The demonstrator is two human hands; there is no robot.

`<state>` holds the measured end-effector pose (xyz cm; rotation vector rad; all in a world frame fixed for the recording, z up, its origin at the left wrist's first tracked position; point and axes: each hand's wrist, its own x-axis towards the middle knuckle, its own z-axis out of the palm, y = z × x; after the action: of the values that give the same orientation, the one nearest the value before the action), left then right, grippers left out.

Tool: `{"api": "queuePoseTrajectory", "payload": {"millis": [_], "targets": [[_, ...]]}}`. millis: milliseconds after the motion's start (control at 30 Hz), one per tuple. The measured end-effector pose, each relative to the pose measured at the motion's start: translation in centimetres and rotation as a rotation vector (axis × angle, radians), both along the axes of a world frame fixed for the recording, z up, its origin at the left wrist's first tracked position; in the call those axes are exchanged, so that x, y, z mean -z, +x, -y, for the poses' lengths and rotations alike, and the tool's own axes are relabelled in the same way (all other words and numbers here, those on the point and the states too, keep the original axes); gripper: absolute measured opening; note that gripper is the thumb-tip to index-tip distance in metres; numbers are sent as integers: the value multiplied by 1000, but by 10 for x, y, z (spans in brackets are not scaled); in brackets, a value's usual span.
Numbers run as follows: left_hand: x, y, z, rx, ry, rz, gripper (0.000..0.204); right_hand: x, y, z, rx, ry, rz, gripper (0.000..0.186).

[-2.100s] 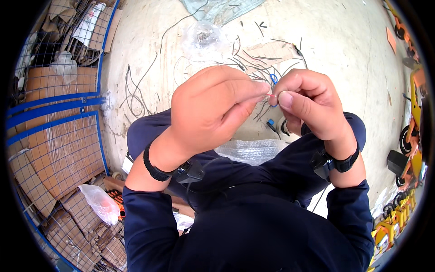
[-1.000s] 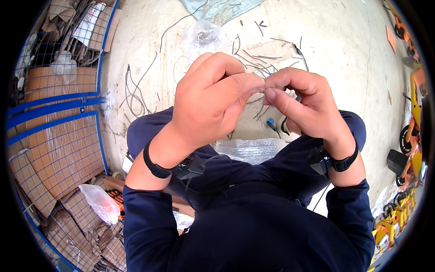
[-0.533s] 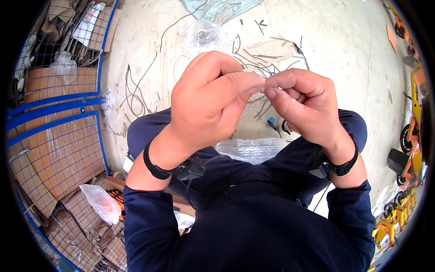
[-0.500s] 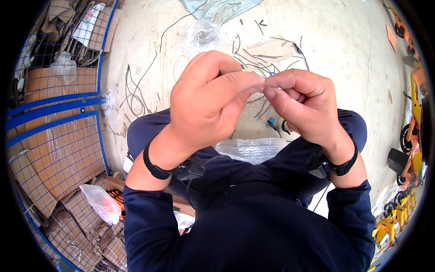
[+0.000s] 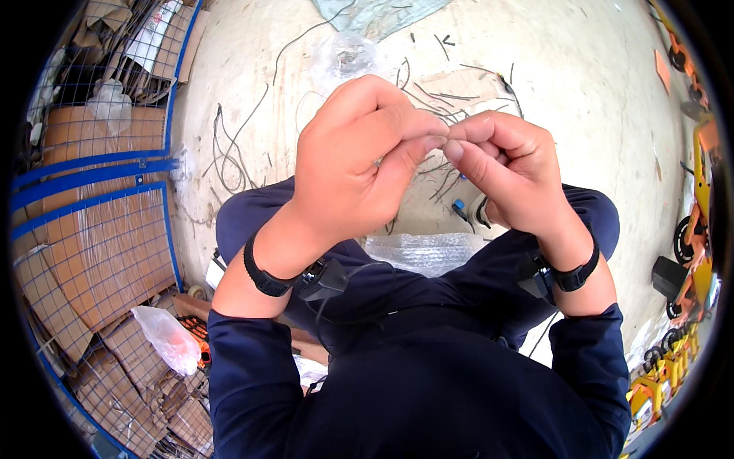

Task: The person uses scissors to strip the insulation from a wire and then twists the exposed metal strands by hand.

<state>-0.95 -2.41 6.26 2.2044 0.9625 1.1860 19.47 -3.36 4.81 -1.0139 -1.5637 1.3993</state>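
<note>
My left hand (image 5: 355,164) and my right hand (image 5: 516,176) meet fingertip to fingertip above the floor, between my bent knees. Each one is closed in a pinch of thumb and index finger. Whatever sits between the tips is too small and covered to make out. Beyond and below them, dark and coloured cut wires (image 5: 437,97) lie scattered, partly hidden by the hands. A blue connector-like piece (image 5: 459,206) lies under my right hand. Nearer to me, bubble wrap (image 5: 428,252) is spread between my legs. Both wrists wear black straps with small black boxes.
On the left stands a blue mesh cage (image 5: 88,172) full of cardboard, with a plastic bag (image 5: 164,336) by it. Looped black cable (image 5: 229,164), a see-through bag (image 5: 348,60) and a teal cloth (image 5: 382,14) lie ahead. Yellow and orange wheeled frames (image 5: 688,229) line the right.
Both hands have shifted slightly, still pinched together. The small red bit that showed between the fingertips is now out of sight.
</note>
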Motion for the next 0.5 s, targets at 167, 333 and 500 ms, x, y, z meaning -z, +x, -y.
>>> {"api": "queuePoseTrajectory", "payload": {"millis": [167, 333, 500], "targets": [[2, 1, -1, -36, -27, -8, 11, 6, -3, -10, 39, 405, 82, 4], [3, 2, 0, -47, -10, -53, 10, 6, 1, -12, -14, 521, 178, 10], [5, 5, 0, -57, -21, -68, 9, 7, 2, -12, -12, 546, 209, 13]]}}
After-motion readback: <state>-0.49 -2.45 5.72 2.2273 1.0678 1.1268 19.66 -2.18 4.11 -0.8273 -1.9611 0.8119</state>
